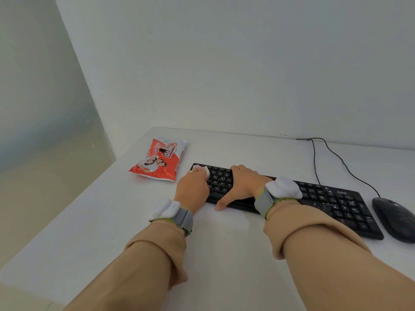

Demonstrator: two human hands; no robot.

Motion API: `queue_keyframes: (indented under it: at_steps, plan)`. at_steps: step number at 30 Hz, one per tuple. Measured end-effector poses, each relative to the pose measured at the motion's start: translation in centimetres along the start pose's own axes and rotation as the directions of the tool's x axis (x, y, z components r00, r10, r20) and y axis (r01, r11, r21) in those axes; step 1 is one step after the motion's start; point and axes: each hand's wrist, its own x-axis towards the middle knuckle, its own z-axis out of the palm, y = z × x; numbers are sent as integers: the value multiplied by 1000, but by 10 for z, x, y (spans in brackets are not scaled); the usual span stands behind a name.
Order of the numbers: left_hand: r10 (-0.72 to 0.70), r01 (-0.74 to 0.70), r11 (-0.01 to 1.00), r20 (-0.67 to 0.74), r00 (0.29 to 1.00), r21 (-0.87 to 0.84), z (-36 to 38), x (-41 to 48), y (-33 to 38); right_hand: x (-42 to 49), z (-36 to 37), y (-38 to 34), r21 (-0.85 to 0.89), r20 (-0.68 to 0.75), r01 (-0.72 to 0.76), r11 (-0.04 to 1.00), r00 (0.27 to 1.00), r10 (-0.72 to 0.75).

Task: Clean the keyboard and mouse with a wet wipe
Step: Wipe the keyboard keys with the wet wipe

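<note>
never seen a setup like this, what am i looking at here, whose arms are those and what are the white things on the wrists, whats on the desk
This is one picture from a camera worn on a person's head, looking down at their own arms in tan sleeves. No robot is involved. The white pods on grey straps are devices worn on each wrist; their purpose isn't shown. On the white desk lie a black wired keyboard, a black mouse to its right, and a red and white pack of wet wipes to its left. The left hand presses a white wet wipe onto the keyboard's left end. The right hand rests flat on the keys, apparently steadying it.
</note>
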Motion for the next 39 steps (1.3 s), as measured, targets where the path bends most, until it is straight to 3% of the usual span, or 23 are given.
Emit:
queue_keyframes:
  at_steps: [6, 13, 17, 23, 28, 31, 33, 35, 37, 39]
  plan:
    - [145, -144, 989, -13, 989, 21, 2, -16, -20, -1, -1, 2, 15, 7, 40, 999, 999, -40]
    - [182, -187, 976, -58, 982, -109, -9, -34, -24, 0, -1, 2, 10, 15, 40, 999, 999, -40]
    - [184, -190, 977, -72, 980, -100, -16, -44, -28, -1, -1, 3, 14, 11, 45, 999, 999, -45]
    - [-68, 8, 954, -190, 979, -298, -37, -9, -27, -2, -2, 4, 17, 20, 50, 999, 999, -51]
    - [-343, 188, 895, -356, 869, -404, -46, 26, -20, -1, -1, 6, 28, 30, 46, 999, 998, -47]
    - [-347, 198, 911, -415, 841, -360, -45, 34, -6, 0, -1, 6, 26, 30, 50, 998, 998, -50]
    - [-213, 142, 965, -350, 912, -219, -34, 37, 4, 0, 0, 7, 28, 28, 52, 998, 998, -53]
    - [-100, 82, 991, -180, 979, -107, -18, 37, 13, -1, 1, 7, 28, 19, 53, 998, 998, -54]
    - [-48, 42, 992, -41, 998, -123, -4, 35, 17, -1, 2, 8, 22, 0, 57, 998, 998, -57]
    - [-25, 23, 983, -8, 1000, -184, 1, 34, 15, -1, 2, 7, 21, -7, 65, 998, 998, -65]
